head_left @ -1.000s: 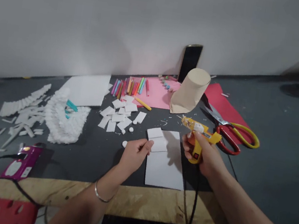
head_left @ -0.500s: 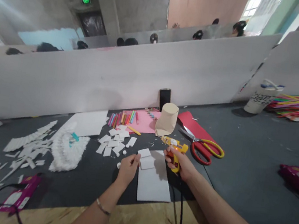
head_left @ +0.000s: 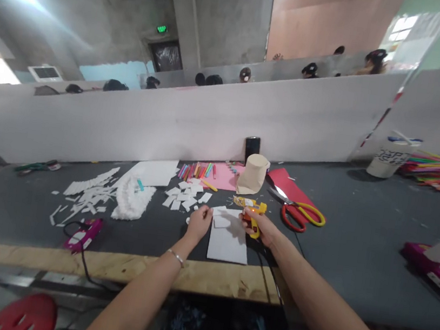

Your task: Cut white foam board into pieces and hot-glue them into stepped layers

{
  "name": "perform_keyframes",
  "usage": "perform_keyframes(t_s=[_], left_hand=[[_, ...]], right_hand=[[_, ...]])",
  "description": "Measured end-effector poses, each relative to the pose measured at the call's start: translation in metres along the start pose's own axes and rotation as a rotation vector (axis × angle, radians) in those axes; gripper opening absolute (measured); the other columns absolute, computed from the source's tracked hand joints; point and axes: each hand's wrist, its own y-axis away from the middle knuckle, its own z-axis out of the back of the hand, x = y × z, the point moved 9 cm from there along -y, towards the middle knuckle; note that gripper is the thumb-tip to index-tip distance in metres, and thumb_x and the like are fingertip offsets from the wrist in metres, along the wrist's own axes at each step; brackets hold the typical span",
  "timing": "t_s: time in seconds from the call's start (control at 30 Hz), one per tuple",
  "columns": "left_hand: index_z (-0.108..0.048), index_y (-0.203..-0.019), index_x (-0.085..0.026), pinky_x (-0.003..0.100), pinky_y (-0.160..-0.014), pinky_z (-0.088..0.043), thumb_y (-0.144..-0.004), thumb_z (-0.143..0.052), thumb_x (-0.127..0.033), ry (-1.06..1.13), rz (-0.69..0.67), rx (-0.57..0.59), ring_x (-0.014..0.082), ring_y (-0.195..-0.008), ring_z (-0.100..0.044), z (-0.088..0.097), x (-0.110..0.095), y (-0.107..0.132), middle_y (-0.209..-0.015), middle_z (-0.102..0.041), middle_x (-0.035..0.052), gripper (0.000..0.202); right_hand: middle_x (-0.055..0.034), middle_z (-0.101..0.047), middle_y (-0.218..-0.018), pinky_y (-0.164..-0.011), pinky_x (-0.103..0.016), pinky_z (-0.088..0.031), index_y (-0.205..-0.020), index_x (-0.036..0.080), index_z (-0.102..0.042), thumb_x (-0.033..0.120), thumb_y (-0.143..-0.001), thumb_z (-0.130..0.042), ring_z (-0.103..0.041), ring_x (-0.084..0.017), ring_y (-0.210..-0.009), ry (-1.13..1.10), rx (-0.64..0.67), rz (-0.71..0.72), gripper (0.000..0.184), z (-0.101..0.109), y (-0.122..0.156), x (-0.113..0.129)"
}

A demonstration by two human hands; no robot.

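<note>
My right hand point(head_left: 262, 228) is wrapped round a yellow glue gun point(head_left: 260, 208), its nozzle pointing left above the far end of a white foam-like sheet point(head_left: 228, 247). Small white squares point(head_left: 222, 222) lie on the top left of that sheet. My left hand point(head_left: 198, 224) is closed at the sheet's left edge, close to these squares, thumb and fingers pressed together. Whatever may be in that pinch is too small to make out. More loose white squares point(head_left: 175, 204) are scattered beyond my left hand.
Red-and-yellow scissors point(head_left: 303, 214) rest by red paper point(head_left: 291, 188). Behind the glue gun stand a beige paper form point(head_left: 253, 175) and a phone point(head_left: 252, 145). Crayons or markers point(head_left: 198, 171), a fluffy white piece point(head_left: 132, 204), white strips point(head_left: 91, 190) and purple power strips point(head_left: 84, 234) lie around.
The camera view has shifted and pulled back, so the bench edge and a red stool now show. Both hands keep nearly the same place at the sheet.
</note>
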Motion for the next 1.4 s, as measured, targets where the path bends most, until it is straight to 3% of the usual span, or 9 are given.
perform_keyframes(t_s=[0.2,0.33,0.43,0.67,0.87,1.03,1.13,1.23,1.4], left_hand=[[-0.054,-0.08,-0.02,0.026,-0.061,-0.04,-0.089,-0.043,-0.032,-0.029,0.028,-0.033,0.0154,-0.057,-0.055,0.001,0.003,0.002,-0.057,-0.053,-0.0026,0.019],[-0.056,-0.08,-0.02,0.029,-0.071,-0.044,-0.089,-0.045,-0.03,-0.075,-0.02,-0.012,0.0179,-0.071,-0.06,0.004,-0.006,0.002,-0.068,-0.059,0.002,0.018],[-0.06,-0.082,-0.018,0.031,-0.078,-0.045,-0.089,-0.049,-0.033,-0.087,-0.083,0.059,0.0189,-0.08,-0.06,0.001,-0.013,0.007,-0.08,-0.062,0.0052,0.02],[-0.061,-0.119,-0.016,0.034,-0.083,-0.049,-0.079,-0.069,-0.033,-0.112,-0.148,0.272,0.022,-0.096,-0.058,-0.015,-0.007,0.028,-0.11,-0.057,0.0094,0.044],[-0.062,-0.111,-0.018,0.033,-0.079,-0.049,-0.08,-0.067,-0.024,-0.033,-0.13,0.368,0.019,-0.087,-0.058,-0.022,-0.005,0.018,-0.104,-0.055,0.007,0.031],[-0.058,-0.097,-0.018,0.03,-0.071,-0.047,-0.072,-0.073,-0.025,0.022,-0.089,0.415,0.0153,-0.075,-0.054,-0.021,-0.004,0.008,-0.092,-0.056,0.0026,0.03],[-0.054,-0.101,-0.019,0.027,-0.064,-0.043,-0.074,-0.069,-0.027,0.073,0.021,0.416,0.0133,-0.065,-0.051,-0.022,0.008,0.003,-0.076,-0.054,-0.0032,0.031],[-0.052,-0.103,-0.019,0.025,-0.061,-0.041,-0.076,-0.067,-0.026,0.164,0.088,0.366,0.0115,-0.061,-0.05,-0.021,0.018,0.0,-0.076,-0.056,-0.0037,0.032],[-0.054,-0.102,-0.02,0.024,-0.061,-0.041,-0.075,-0.069,-0.025,0.201,0.115,0.306,0.0121,-0.065,-0.053,-0.019,0.025,0.001,-0.077,-0.058,-0.0026,0.031]], right_hand=[[-0.0025,-0.061,-0.074,-0.033,-0.015,-0.029,-0.077,0.017,-0.056,0.039,-0.071,-0.077,-0.049,-0.007,-0.052,0.036,0.023,-0.021,0.031,0.002,-0.002,-0.004],[-0.0026,-0.062,-0.074,-0.035,-0.015,-0.032,-0.078,0.016,-0.058,0.04,-0.069,-0.079,-0.051,-0.007,-0.053,0.053,0.004,-0.025,0.033,0.004,-0.004,-0.004],[-0.0025,-0.062,-0.073,-0.037,-0.017,-0.036,-0.076,0.015,-0.059,0.041,-0.068,-0.08,-0.052,-0.008,-0.053,0.07,-0.015,-0.034,0.035,0.005,-0.006,-0.004],[-0.0026,-0.063,-0.068,-0.039,-0.019,-0.038,-0.07,0.015,-0.061,0.052,-0.066,-0.08,-0.05,-0.007,-0.048,0.182,-0.075,-0.07,0.042,0.008,-0.002,-0.008],[-0.0029,-0.065,-0.072,-0.045,-0.02,-0.04,-0.072,0.016,-0.064,0.062,-0.072,-0.07,-0.051,-0.008,-0.052,0.342,-0.057,-0.019,0.046,0.006,0.003,-0.007],[-0.0006,-0.059,-0.062,-0.043,-0.022,-0.037,-0.072,0.017,-0.064,0.066,-0.079,-0.057,-0.049,-0.009,-0.047,0.546,-0.048,0.053,0.05,0.004,0.005,-0.002],[0.0012,-0.054,-0.059,-0.044,-0.023,-0.037,-0.072,0.018,-0.061,0.063,-0.08,-0.058,-0.047,-0.009,-0.047,0.588,-0.09,0.051,0.046,0.004,0.008,-0.003],[0.0031,-0.05,-0.057,-0.046,-0.023,-0.037,-0.072,0.018,-0.058,0.055,-0.079,-0.063,-0.044,-0.009,-0.049,0.706,-0.135,0.071,0.037,-0.001,0.013,-0.003],[0.0007,-0.054,-0.068,-0.057,-0.024,-0.04,-0.073,0.019,-0.054,0.043,-0.084,-0.06,-0.048,-0.012,-0.06,1.013,0.025,0.245,0.027,-0.033,0.022,0.003]])
